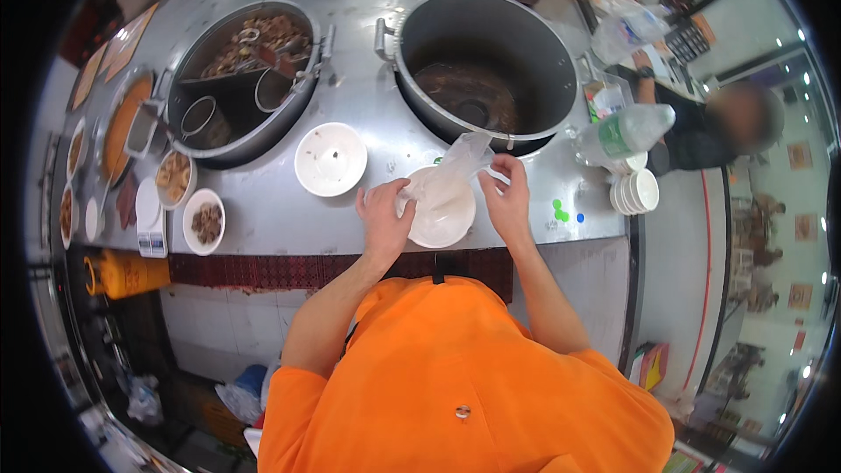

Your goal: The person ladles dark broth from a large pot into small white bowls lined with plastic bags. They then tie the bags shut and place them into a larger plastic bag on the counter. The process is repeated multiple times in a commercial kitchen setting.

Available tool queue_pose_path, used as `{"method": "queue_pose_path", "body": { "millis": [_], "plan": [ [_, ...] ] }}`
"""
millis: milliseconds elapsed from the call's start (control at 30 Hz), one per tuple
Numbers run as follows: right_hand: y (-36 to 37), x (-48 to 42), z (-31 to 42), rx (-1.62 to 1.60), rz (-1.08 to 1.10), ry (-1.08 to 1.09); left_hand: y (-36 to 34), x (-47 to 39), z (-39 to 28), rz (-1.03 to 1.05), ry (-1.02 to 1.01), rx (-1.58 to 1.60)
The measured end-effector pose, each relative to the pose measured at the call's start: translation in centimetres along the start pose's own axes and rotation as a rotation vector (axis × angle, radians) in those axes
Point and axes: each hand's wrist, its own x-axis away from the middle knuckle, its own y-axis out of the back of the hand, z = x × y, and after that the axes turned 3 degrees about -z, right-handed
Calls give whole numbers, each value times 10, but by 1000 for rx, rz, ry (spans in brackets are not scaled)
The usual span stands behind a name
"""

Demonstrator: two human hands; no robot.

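My left hand point(386, 213) grips the left edge of a clear plastic bag point(453, 167), which lies over a white bowl point(441, 226) near the counter's front edge. Beside the bag's right side is my right hand point(509, 200), its fingers curled; whether they touch the film cannot be told. Another white bowl point(330, 159) with a few dark specks inside stands to the left. Beyond the bag sits a large round metal pot point(486, 69) with some brown liquid at its bottom.
At the left, a divided pot point(243, 82) holds chopped food and strainers. Near it stand a digital scale point(152, 236), a bowl of dark meat pieces point(205, 222) and a bowl of light chunks point(175, 179). Rightward are plastic bottles point(621, 135) and stacked cups point(636, 192). A co-worker point(696, 128) is beyond.
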Motion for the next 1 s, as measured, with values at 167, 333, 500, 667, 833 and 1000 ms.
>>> {"method": "queue_pose_path", "body": {
  "millis": [167, 333, 500, 667, 833, 1000],
  "plan": [
    [-17, -13, 10, 141, 141, 120, 12, -1, 4, 122, -113, -119],
    [-13, -9, 23, 210, 172, 334, 46, -23, -37, -73, -270, 162],
    [-11, -5, 62, 165, 417, 498, 79, -73, -94, 232, -148, 222],
    [15, -11, 56, 57, 409, 389, 83, -77, -67, 441, -134, 170],
    [13, -3, 43, -23, 175, 235, 73, -48, -72, 421, -172, 314],
    [26, 5, 43, 69, 233, 302, 82, -50, -65, 245, -220, 255]
  ]
}}
